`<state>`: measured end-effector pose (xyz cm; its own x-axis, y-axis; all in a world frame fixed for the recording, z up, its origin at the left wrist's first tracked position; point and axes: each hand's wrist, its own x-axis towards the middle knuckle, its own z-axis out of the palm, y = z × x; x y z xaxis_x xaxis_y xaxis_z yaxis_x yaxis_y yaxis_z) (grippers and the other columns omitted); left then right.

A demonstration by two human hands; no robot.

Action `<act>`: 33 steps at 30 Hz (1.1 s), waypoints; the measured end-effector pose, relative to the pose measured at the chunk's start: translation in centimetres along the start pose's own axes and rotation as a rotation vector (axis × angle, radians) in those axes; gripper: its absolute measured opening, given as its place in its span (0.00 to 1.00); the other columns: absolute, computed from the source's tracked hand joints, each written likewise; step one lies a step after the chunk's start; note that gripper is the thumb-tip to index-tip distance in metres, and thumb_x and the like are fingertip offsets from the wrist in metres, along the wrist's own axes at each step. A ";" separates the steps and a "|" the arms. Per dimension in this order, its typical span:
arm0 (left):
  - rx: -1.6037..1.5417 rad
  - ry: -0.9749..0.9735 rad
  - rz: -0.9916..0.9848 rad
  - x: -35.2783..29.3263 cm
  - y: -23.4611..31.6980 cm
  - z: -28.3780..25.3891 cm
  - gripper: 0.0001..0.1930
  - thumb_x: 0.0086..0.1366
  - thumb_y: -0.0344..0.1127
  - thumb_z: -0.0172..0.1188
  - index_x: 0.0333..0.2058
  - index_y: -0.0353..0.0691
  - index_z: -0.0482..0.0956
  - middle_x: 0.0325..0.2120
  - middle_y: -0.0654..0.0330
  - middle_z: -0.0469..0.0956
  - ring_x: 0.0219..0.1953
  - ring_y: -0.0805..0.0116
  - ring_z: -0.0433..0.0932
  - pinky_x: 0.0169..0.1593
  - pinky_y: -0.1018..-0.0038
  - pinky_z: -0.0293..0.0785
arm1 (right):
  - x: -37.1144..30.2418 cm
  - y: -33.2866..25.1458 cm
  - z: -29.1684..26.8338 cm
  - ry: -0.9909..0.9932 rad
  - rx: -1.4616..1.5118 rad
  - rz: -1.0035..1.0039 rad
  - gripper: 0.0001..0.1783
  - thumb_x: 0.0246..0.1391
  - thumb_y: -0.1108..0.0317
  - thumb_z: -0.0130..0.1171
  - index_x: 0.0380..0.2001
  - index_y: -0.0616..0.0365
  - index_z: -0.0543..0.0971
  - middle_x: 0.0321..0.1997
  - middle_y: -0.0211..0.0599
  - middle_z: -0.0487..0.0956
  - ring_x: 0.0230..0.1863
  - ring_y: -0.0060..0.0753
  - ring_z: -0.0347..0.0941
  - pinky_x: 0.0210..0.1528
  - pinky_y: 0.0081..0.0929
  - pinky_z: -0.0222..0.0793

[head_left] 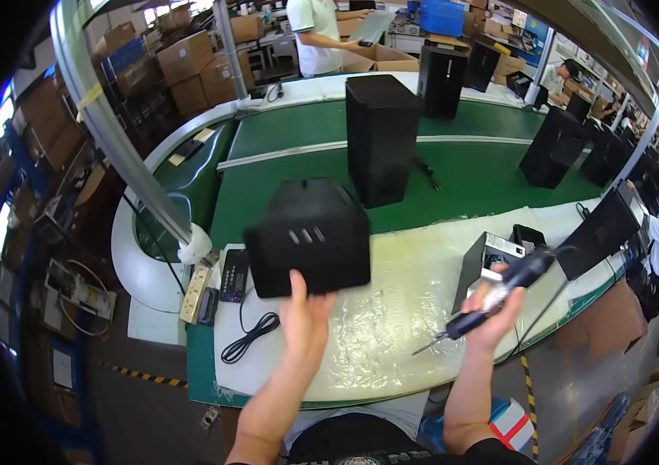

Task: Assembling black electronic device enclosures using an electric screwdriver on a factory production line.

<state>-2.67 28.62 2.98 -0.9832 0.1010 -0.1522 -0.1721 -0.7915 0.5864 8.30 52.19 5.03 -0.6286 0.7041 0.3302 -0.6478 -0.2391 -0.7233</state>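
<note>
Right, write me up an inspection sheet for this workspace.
Surface: white worktop, covered with creased, shiny clear film; green conveyor belt beyond.
Job's things: black box-shaped housing raised above the worktop, blurred; power screwdriver, bit pointing down-left.
Clutter: power strip and black button panel at the left end.
Hands: left hand holds the housing, thumb on its near face; right hand grips the screwdriver.
Cables: coiled black cable near the button panel; short black cable beside the tower speaker-like cabinet.
Surroundings: co-worker beyond the belt, holding a flat panel; stacked cartons at left.
</note>
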 end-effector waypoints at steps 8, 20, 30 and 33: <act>0.318 0.388 -0.216 16.5 5.2 12.3 0.40 0.54 0.65 0.58 0.56 0.42 0.68 0.61 0.48 0.55 0.64 0.52 0.55 0.64 0.42 0.42 | -1.2 8.6 -2.3 -0.203 0.061 0.270 0.23 0.61 0.50 0.48 0.47 0.59 0.62 0.41 0.44 0.71 0.14 0.30 0.66 0.13 0.29 0.66; 1.661 0.249 0.447 26.5 9.9 13.4 0.18 0.61 0.47 0.52 0.18 0.42 0.75 0.17 0.55 0.75 0.22 0.53 0.77 0.37 0.53 0.71 | -0.7 13.3 -5.5 -0.276 0.400 0.571 0.23 0.61 0.55 0.49 0.51 0.58 0.60 0.47 0.49 0.72 0.18 0.32 0.69 0.17 0.28 0.68; 2.002 -1.153 1.388 34.8 -5.2 32.7 0.19 0.65 0.40 0.50 0.51 0.38 0.72 0.55 0.48 0.69 0.58 0.49 0.65 0.58 0.60 0.64 | -0.2 14.6 -5.8 -0.296 0.377 0.680 0.28 0.58 0.52 0.53 0.53 0.56 0.58 0.47 0.51 0.71 0.18 0.33 0.69 0.18 0.29 0.67; 2.036 -1.258 1.074 38.2 -6.8 32.4 0.22 0.68 0.45 0.45 0.54 0.39 0.70 0.59 0.49 0.64 0.63 0.50 0.59 0.62 0.60 0.60 | 0.3 14.3 -5.9 -0.267 0.402 0.676 0.31 0.57 0.51 0.54 0.55 0.57 0.57 0.47 0.50 0.71 0.19 0.32 0.69 0.18 0.29 0.67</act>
<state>-41.00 57.42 18.99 -0.2186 0.9172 0.3330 0.9577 0.2671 -0.1069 1.43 52.90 -8.77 -0.9857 0.1523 0.0716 -0.1660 -0.8101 -0.5623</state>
